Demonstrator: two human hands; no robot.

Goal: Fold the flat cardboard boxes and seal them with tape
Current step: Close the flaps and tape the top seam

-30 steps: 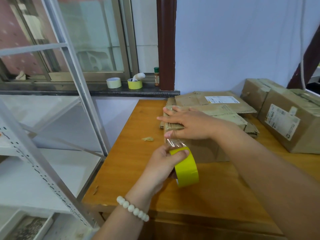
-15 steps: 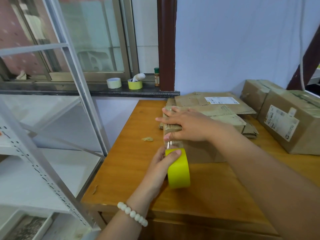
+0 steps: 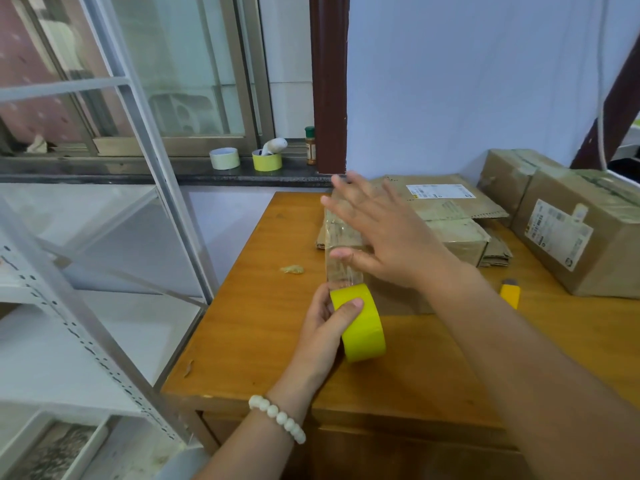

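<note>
Centrally, a box (image 3: 398, 297) is seen standing on the worktop (image 3: 259, 323), towards its far left part, with a strip of clear tape (image 3: 341, 271) laid along its top and drawn down over its near edge. The strip runs to a yellow roll (image 3: 362, 323), which is held just in front of the box by the left hand (image 3: 325, 327); the roll is pinched between the thumb, laid on its outer face, and fingers curled behind it. The right hand (image 3: 388, 237) is held over the box top with its fingers straight and spread; it is blurred, and whether the box is touched cannot be told. A bead bracelet (image 3: 277, 417) is worn on the left wrist. Behind the box, flat cardboard (image 3: 450, 209) is stacked. Two closed boxes (image 3: 571, 244) are placed at the right, and a yellow knife (image 3: 509, 294) is partly seen near them. A small scrap (image 3: 292, 269) lies left of the box. Two more rolls (image 3: 224, 158) are set on the sill beyond.
</note>
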